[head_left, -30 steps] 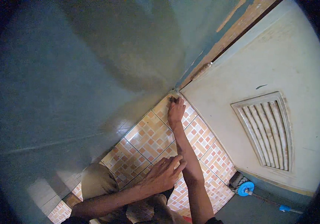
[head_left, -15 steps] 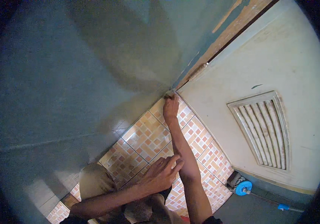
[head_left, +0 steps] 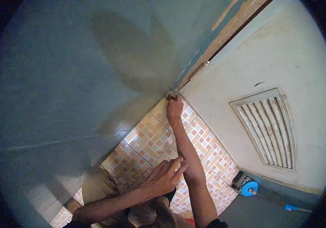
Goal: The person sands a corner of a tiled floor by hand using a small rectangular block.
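The right hand (head_left: 175, 108) stretched, seemingly because the corner (head_left: 171, 92) lay far, grip unclear; apart, the left hand (head_left: 166, 178) hung half-curled.

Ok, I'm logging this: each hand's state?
Left hand: loosely curled, half open, no object visible.
Right hand: curled; whether it's holding anything can't be told.

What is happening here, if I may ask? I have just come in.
A person's right hand reaches down to the far corner of the patterned tile floor, between the blue-grey wall and the pale door. What its fingertips touch or hold there is too small to tell. The left hand, loosely curled and apparently empty, is close to the right forearm; I cannot tell whether they touch.
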`<action>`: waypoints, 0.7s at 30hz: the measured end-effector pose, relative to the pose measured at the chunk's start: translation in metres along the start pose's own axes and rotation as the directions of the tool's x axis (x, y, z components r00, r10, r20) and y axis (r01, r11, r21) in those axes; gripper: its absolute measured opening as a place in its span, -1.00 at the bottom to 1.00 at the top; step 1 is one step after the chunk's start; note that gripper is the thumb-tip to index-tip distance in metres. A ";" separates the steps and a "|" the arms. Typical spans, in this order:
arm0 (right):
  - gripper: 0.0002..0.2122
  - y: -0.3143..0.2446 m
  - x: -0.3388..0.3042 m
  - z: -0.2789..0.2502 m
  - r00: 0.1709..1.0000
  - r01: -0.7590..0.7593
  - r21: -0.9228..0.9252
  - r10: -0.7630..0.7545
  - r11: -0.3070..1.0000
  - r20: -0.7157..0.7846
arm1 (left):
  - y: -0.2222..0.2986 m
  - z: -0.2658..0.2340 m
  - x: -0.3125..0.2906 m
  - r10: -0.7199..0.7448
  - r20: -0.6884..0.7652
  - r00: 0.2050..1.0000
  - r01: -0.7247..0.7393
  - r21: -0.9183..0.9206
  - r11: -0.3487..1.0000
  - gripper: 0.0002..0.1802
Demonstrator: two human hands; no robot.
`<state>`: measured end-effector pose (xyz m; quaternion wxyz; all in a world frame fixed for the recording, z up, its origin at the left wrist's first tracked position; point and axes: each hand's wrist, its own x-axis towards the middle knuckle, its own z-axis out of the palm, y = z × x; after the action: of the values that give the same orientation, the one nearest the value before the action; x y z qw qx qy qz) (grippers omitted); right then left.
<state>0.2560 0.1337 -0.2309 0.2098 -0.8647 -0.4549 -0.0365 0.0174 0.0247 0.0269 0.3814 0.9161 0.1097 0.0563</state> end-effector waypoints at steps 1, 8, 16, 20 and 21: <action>-0.76 -0.001 -0.003 -0.001 1.000 -0.001 0.003 0.001 1.000 -0.002 | 0.000 0.001 -0.002 0.002 0.005 1.000 -0.002 0.002 1.000 -0.39; -0.78 0.003 0.000 -0.006 1.000 -0.014 0.044 0.013 0.999 0.009 | 0.003 -0.002 0.002 -0.026 -0.004 1.000 0.026 -0.058 0.998 -0.40; -0.79 -0.003 -0.002 -0.016 0.991 -0.043 -0.081 0.053 0.996 0.121 | 0.006 -0.011 0.003 -0.032 0.022 0.999 0.033 -0.042 0.999 -0.40; -0.76 0.004 0.002 -0.004 0.995 0.020 0.053 -0.025 0.998 0.098 | 0.001 0.004 0.003 -0.016 -0.021 1.000 0.015 -0.059 0.998 -0.40; -0.76 0.000 0.002 -0.002 0.996 0.017 0.013 -0.018 1.000 0.090 | -0.001 0.004 0.001 -0.015 -0.015 1.000 0.014 -0.072 0.997 -0.40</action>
<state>0.2575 0.1346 -0.2285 0.1942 -0.8600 -0.4718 0.0033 0.0188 0.0225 0.0230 0.4137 0.9005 0.1171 0.0644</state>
